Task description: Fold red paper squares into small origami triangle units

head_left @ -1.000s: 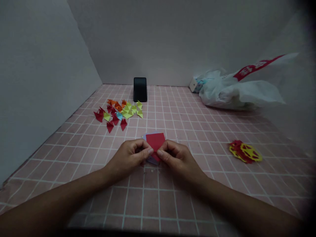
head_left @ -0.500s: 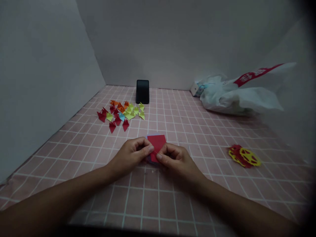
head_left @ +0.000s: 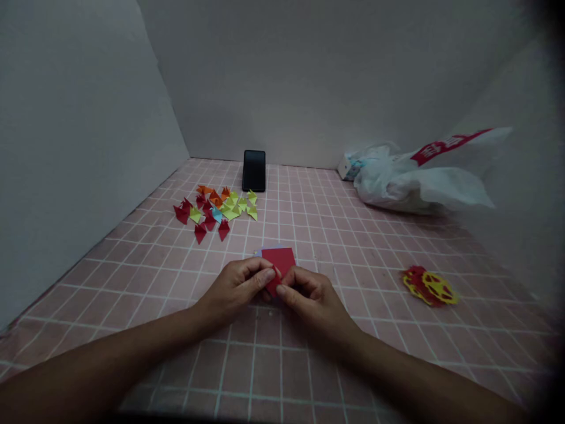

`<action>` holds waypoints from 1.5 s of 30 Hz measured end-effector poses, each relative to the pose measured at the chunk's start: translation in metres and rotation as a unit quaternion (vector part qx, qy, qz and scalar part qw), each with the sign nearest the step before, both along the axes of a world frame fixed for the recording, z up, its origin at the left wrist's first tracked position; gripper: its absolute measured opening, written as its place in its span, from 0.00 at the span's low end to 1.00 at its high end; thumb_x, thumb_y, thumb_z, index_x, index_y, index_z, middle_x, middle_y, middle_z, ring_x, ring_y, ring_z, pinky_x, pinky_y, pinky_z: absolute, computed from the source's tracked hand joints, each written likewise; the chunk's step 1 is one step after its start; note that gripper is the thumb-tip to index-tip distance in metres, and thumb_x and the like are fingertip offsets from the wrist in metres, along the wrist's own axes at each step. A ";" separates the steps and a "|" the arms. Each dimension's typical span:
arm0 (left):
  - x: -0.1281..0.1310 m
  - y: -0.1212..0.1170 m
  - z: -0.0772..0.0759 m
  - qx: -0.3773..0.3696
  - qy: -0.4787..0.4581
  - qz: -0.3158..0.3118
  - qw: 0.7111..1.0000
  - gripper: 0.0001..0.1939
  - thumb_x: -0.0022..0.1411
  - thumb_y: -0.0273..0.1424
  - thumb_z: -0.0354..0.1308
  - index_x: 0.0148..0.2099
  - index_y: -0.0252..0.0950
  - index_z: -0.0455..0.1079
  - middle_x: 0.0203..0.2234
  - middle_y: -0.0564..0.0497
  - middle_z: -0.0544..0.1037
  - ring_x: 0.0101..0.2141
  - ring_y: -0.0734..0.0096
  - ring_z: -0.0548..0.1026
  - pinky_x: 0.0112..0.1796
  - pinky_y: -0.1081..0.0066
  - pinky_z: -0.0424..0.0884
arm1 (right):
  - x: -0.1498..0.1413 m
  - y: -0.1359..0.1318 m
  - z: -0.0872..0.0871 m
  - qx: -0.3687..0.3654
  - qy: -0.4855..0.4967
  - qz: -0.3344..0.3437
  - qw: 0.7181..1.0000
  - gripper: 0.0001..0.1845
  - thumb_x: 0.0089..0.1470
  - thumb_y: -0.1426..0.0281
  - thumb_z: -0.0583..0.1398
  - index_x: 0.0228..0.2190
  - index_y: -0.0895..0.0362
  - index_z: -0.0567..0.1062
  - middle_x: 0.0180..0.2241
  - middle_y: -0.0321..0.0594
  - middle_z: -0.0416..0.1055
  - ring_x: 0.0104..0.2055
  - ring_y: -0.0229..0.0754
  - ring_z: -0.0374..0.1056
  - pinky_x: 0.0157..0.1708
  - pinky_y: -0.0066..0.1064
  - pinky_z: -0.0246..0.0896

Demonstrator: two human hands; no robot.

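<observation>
– What's farthest left?
– A loose cluster of folded paper shapes (head_left: 217,214), red, orange, yellow and one blue, on the pink checked tabletop (head_left: 282,371).
– And next?
– The left hand (head_left: 241,284), nearer the wearer. Its thumb and forefinger pinch the left side of some red paper (head_left: 279,258); how its other fingers sit, I can't tell.
– What's beyond it?
– A dark phone (head_left: 254,171), propped up near the back wall.
– Where's the red paper exactly?
– Front and centre, between both hands, with a pale purple sheet (head_left: 259,254) showing past its upper left. One red piece or two, I can't tell.
– The right hand (head_left: 311,288)?
– Thumb and forefinger pinch the paper's lower right, the others curled.
– Farther right?
– A small box (head_left: 346,168) touching a white plastic bag (head_left: 392,185), then, closer, red and yellow cutouts (head_left: 435,287), overlapping.
</observation>
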State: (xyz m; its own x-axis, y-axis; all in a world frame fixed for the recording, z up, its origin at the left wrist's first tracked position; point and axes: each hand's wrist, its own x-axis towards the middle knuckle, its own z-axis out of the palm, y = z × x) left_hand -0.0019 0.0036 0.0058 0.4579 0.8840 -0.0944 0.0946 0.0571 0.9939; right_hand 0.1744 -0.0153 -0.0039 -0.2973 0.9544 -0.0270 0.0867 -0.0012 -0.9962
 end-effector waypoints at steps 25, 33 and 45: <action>-0.003 -0.001 0.002 -0.055 0.001 -0.104 0.993 0.11 0.65 0.38 0.52 0.34 0.35 0.63 0.25 0.55 0.71 0.23 0.75 0.71 0.27 0.73 0.67 | 0.007 0.003 -0.001 0.000 0.019 0.008 1.000 0.19 0.62 0.60 0.55 0.23 0.58 0.69 0.19 0.32 0.64 0.19 0.32 0.57 0.20 0.25 0.51; -0.006 0.000 0.003 -0.044 0.068 -0.101 0.992 0.10 0.63 0.37 0.55 0.34 0.35 0.65 0.19 0.59 0.67 0.20 0.78 0.65 0.23 0.76 0.61 | 0.008 0.001 0.003 0.068 -0.062 0.021 0.996 0.18 0.60 0.65 0.56 0.20 0.57 0.67 0.18 0.31 0.60 0.21 0.32 0.55 0.22 0.26 0.50; -0.008 0.002 0.011 -0.056 0.112 -0.131 0.983 0.13 0.59 0.37 0.56 0.27 0.37 0.59 0.17 0.60 0.61 0.18 0.79 0.60 0.20 0.77 0.56 | 0.007 -0.001 0.001 0.098 -0.069 0.058 0.991 0.14 0.59 0.66 0.57 0.23 0.57 0.67 0.20 0.31 0.61 0.22 0.33 0.55 0.23 0.26 0.50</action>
State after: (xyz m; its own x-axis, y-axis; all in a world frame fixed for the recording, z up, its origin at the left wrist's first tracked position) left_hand -0.0095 0.0060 0.0172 0.6244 0.7174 -0.3090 0.3368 0.1097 0.9352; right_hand 0.1818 -0.0166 -0.0026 -0.4118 0.9050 0.1068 0.2105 0.2085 -0.9551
